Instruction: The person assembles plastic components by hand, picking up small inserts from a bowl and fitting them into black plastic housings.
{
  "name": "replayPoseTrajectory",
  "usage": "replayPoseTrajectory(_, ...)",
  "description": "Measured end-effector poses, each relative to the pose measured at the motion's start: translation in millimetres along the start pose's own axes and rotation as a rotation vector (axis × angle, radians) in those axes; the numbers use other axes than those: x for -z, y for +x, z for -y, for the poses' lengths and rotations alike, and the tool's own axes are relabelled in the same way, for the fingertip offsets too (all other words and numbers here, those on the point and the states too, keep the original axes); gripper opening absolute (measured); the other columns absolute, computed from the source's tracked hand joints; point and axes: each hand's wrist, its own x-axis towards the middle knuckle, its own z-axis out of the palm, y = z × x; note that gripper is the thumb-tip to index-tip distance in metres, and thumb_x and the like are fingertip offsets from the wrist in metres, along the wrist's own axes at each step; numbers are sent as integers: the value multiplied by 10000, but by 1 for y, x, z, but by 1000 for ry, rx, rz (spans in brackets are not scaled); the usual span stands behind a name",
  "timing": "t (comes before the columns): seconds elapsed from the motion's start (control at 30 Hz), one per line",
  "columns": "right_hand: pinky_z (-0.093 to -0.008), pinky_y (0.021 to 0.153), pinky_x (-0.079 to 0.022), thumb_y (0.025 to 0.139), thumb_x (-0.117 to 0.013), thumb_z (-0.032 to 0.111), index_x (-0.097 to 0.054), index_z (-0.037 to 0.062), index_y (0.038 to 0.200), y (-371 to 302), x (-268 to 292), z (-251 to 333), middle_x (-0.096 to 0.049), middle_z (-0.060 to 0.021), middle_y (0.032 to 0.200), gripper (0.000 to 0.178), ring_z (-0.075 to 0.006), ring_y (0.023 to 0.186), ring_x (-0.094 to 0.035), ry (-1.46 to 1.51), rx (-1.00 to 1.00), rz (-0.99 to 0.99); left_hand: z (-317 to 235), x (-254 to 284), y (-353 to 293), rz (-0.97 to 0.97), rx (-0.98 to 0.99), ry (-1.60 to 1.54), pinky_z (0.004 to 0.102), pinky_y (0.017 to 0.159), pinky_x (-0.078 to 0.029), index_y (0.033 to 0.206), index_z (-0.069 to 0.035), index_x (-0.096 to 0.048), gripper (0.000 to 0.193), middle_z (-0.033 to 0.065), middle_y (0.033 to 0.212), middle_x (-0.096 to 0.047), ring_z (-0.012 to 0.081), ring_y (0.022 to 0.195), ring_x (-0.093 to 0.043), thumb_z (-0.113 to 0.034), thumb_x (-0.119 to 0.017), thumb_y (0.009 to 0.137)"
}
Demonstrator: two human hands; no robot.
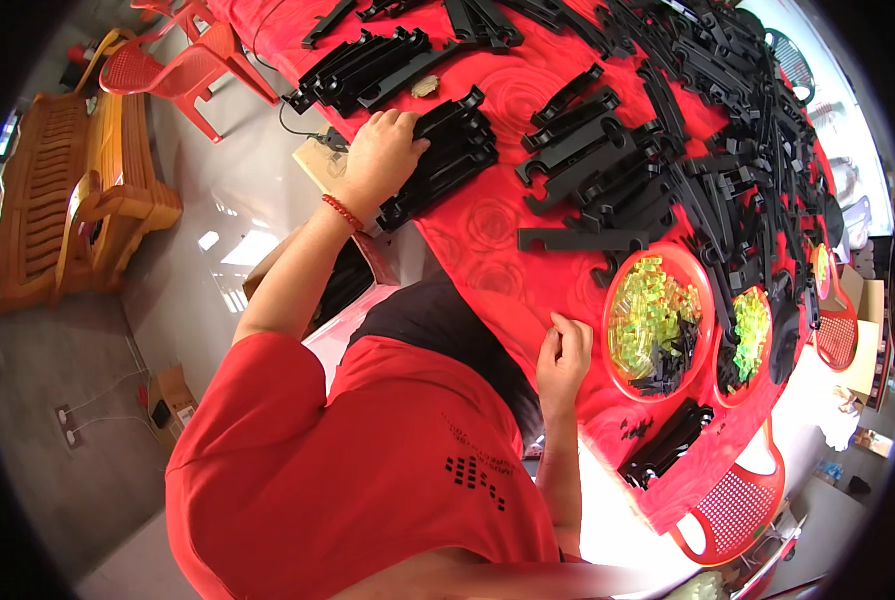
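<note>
My left hand (382,155), a red bead bracelet at its wrist, is at the table's left edge beside a stack of long black plastic strips (452,145). Its fingers are curled together, and whatever they hold is hidden. Close to my body, my right hand (563,365) hovers at the near table edge with its fingers bent into a loose fist; I cannot make out anything inside it. Just right of that hand stands a round red basket (709,330) with small yellow-green clear pieces (652,305) and small black pieces (672,365).
More black strips (587,150) lie in groups, with a large heap (727,80) at the far right. A second red basket (735,397) stands beside the first. Red chairs (182,75) (737,510), a wooden bench (87,200) and an open carton (377,255) surround the red-covered table.
</note>
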Motion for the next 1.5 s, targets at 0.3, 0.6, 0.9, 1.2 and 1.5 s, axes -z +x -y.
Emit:
replayPoseTrajectory(0.3,-394,705,-500,841,-583,-86,-645,10,1073,4,1,-1,-591,-155,954,258,-326,849,-599,-29,43,-40,1,-11,-4,-78,-55,15,432,884,-505,1156,-23,-631,446,175,1018,-647,350,997,-617,-266,-742,799)
replayPoseTrajectory(0.6,-368,708,-502,846,-593,-65,-655,18,1058,0,1,-4,-595,-136,972,236,-290,845,-603,9,10,-20,-73,-15,-13,-271,-297,-122,434,898,-462,1195,-61,-607,448,136,1054,-645,335,1008,-586,-221,-747,800)
replayPoseTrajectory(0.9,-436,805,-494,827,-596,-19,-638,25,1065,-2,-1,-8,-595,-152,1002,246,-353,923,-599,-33,-26,0,-193,-61,-42,-28,-553,-309,410,816,-480,1153,-37,-555,496,123,1004,-627,304,947,-598,-220,-785,754)
replayPoseTrajectory(1.2,-435,808,-500,801,-605,-9,-645,34,1065,-1,1,-7,-600,-140,1001,271,-340,922,-597,-59,-33,-4,-191,-68,-47,-15,-541,-303,430,830,-470,1199,-40,-557,444,127,997,-612,332,932,-581,-110,-727,796)
replayPoseTrajectory(1.5,-299,653,-481,857,-629,-37,-669,20,1017,-3,29,10,-608,-93,901,175,-212,760,-585,173,-70,-226,-177,-45,-82,494,-31,-1102,302,790,-516,1213,-4,-598,368,91,1007,-631,185,907,-614,-139,-715,892)
